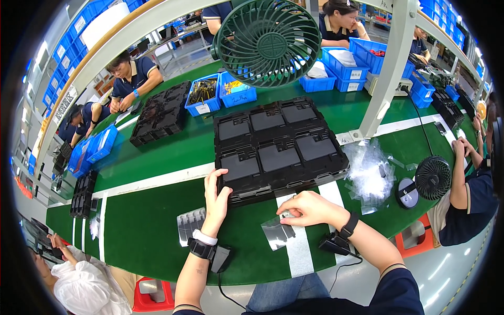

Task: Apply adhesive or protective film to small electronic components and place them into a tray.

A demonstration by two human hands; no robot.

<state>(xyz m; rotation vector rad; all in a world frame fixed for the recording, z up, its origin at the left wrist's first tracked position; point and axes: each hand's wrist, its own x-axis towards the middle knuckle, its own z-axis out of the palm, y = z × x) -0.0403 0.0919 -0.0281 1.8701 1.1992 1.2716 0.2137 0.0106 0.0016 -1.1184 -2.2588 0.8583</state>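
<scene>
A black tray stack (283, 181) with several rectangular compartments, each with a dark flat panel in it, stands in front of me. My left hand (214, 203) is at its near left corner, fingers apart, seeming to touch the edge. Closer to me, my right hand (314, 210) pinches a clear plastic film (277, 234) over the white strip on the table. A sheet with grey rectangular pieces (191, 226) lies beside my left wrist. Both wrists wear dark straps with box-like devices and cables.
Clear film scraps (370, 176) lie heaped right of the trays, near a small black fan (432, 177). A big green fan (266, 43) hangs ahead, beside a white metal post (386, 79). Blue bins (203, 95) and another black tray stack (160, 113) stand beyond. Other people sit around the table.
</scene>
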